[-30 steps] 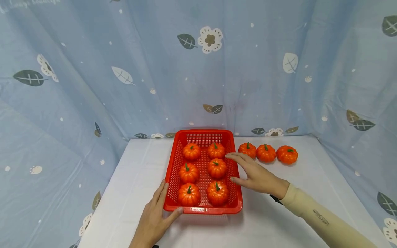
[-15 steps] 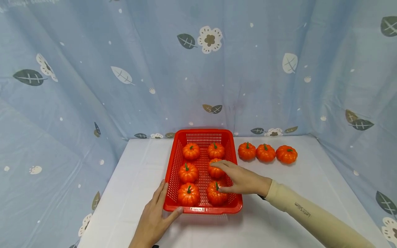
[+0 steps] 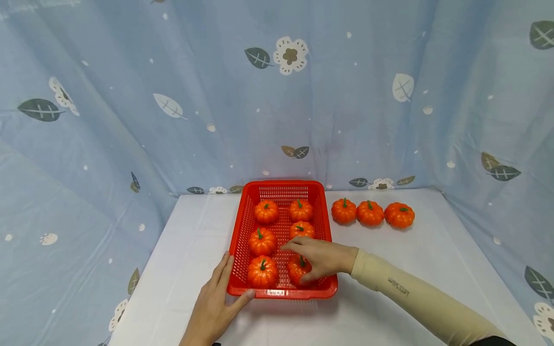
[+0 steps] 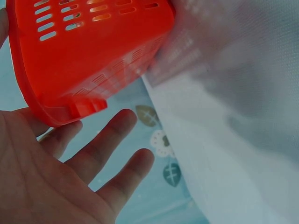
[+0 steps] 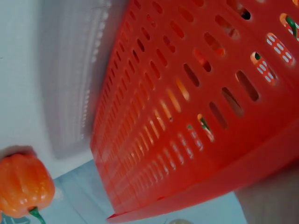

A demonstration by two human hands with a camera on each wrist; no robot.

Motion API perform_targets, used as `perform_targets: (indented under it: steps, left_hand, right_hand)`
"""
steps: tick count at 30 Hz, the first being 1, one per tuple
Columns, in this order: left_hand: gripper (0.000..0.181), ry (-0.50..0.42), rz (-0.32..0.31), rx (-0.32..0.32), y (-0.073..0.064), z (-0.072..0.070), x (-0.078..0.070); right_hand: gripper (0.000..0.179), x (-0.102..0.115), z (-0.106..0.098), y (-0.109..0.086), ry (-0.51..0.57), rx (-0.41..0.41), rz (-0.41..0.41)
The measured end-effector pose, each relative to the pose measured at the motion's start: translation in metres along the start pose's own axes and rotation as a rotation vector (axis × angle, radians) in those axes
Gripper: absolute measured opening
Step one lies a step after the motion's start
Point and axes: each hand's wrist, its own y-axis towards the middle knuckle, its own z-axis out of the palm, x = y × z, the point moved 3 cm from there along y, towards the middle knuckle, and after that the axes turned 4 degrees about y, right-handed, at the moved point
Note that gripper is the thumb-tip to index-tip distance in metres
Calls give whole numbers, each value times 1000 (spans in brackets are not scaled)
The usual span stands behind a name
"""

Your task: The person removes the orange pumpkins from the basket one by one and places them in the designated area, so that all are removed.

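A red plastic basket [image 3: 283,294] holds several small orange pumpkins with green stems, in two columns. At its front left corner, my left hand [image 3: 213,298] rests with fingers extended along the side rim and thumb at the front rim; the left wrist view shows those fingers [image 4: 100,147] spread by the rim. My right hand [image 3: 322,259] reaches over the right rim into the basket. Its thumb and fingers stand apart about the front right pumpkin [image 3: 296,270], partly covering it. Behind that lies the middle right pumpkin [image 3: 302,229]. In the right wrist view the basket wall [image 5: 187,116] hides the fingers.
Three more pumpkins stand in a row right of the basket: one near it [image 3: 344,211], a middle one [image 3: 370,213] and an outer one [image 3: 399,215]. All rest on a white-covered table [image 3: 381,298]. A blue patterned curtain [image 3: 242,110] encloses the back and sides.
My right hand has moved left and toward me, from the basket's right rim to the front right pumpkin inside. The left hand and the pumpkins have stayed in place.
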Motion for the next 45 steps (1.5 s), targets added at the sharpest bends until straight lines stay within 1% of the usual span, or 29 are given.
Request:
perform_targets:
  steps: [6, 13, 19, 27, 33, 40, 45]
  left_hand:
    - [99, 0, -10, 14, 0, 1, 1]
    - [99, 6, -1, -9, -1, 0, 0]
    - [98, 1, 2, -4, 0, 0, 1]
    - [99, -2, 0, 1, 0, 0, 1]
    - [98, -7, 7, -4, 1, -2, 0]
    - [98, -5, 8, -4, 0, -1, -1]
    - [98, -5, 13, -13, 0, -2, 0]
  right_hand:
    - [79, -1, 3, 2, -63, 69, 31]
    - [74, 0, 7, 4, -132, 88, 46]
    - [67, 1, 9, 5, -154, 87, 40]
    - [67, 0, 8, 4, -136, 77, 44]
    - [63, 0, 6, 3, -106, 57, 13]
    - [62, 3, 3, 1, -34, 28, -1]
    - [61, 5, -3, -2, 8, -15, -16]
